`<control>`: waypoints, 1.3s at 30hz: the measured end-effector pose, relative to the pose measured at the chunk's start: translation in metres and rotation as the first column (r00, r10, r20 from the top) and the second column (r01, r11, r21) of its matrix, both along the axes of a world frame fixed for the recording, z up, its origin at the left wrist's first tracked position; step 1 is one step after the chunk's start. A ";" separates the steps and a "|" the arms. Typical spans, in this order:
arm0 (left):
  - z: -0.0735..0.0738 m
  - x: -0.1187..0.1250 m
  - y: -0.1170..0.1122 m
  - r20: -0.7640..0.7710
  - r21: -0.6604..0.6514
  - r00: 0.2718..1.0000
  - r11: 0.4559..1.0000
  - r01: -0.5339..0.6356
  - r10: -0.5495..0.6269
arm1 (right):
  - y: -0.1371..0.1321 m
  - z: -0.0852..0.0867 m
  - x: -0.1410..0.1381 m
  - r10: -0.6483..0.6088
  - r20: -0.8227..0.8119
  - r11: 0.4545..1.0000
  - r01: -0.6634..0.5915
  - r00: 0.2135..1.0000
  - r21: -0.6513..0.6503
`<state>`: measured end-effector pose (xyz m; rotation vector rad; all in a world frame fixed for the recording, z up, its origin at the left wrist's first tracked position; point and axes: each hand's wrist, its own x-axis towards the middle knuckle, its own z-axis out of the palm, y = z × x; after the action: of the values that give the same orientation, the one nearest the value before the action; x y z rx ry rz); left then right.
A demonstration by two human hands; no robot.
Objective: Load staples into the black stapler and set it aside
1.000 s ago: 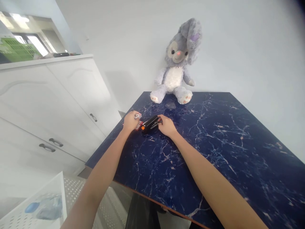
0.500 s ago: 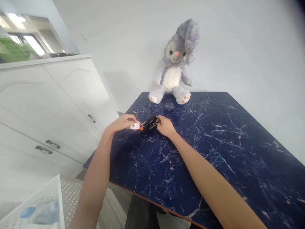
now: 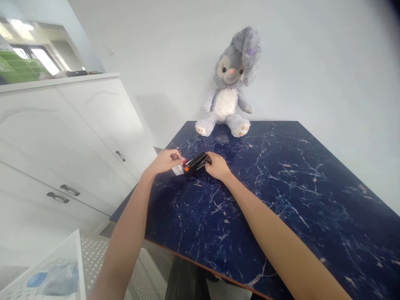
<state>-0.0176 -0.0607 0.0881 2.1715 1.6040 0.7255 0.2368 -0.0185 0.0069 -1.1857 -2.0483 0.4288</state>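
Observation:
A small black case-like object (image 3: 196,163) with fine white print and an orange patch on its near-left corner lies tilted on the dark blue marbled table (image 3: 250,200). My right hand (image 3: 216,165) is closed on its right end. At the other end is a white paper-like tag (image 3: 178,170), with some red (image 3: 184,161) beside it. My left hand (image 3: 169,161) has thumb and forefinger pinched at the red and white pieces; exactly what sits between the fingertips is too small to make out.
A grey plush rabbit (image 3: 229,96) sits at the table's back against the wall, a dark oval object (image 3: 221,139) before its feet. White cabinets (image 3: 87,125) stand at the left. Below them is a white perforated basket (image 3: 79,266) holding clear and blue plastic things.
My left hand has shifted slightly right, toward the black object. The white tag now lies lower and shows more of its face. My right hand stays almost where it was.

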 end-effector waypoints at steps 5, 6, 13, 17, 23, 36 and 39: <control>0.006 -0.007 0.002 0.412 0.116 0.907 0.982 -0.147 0.087 | 0.000 0.000 0.000 0.048 -0.094 0.997 -0.054 0.994 -0.061; 0.009 -0.005 0.001 0.503 0.118 0.864 0.986 -0.117 0.042 | 0.002 -0.001 0.000 0.040 -0.142 0.995 -0.053 0.989 -0.088; 0.008 0.062 -0.030 0.167 0.123 0.946 0.958 0.259 -0.277 | 0.020 -0.009 0.009 -0.168 -0.569 0.943 -0.037 0.805 -0.332; 0.005 0.087 -0.041 -0.070 0.106 0.935 0.929 0.355 -0.349 | 0.023 -0.009 0.011 -0.199 -0.664 0.929 -0.077 0.721 -0.362; 0.005 0.028 -0.010 -0.093 0.355 0.970 0.918 -0.178 0.225 | 0.025 -0.013 0.010 -0.168 -0.617 0.930 -0.083 0.768 -0.357; 0.022 -0.003 -0.022 -0.009 -0.124 0.992 0.984 0.124 -0.127 | 0.025 -0.014 0.009 -0.161 -0.564 0.940 -0.049 0.810 -0.339; 0.030 0.015 -0.033 0.035 -0.294 0.938 0.894 0.339 -0.344 | 0.022 -0.011 0.008 -0.145 -0.517 0.944 -0.039 0.843 -0.328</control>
<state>-0.0024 -0.0932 0.1180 2.1543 1.1964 0.3336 0.2453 0.0039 -0.0037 -1.1424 -1.4834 0.9870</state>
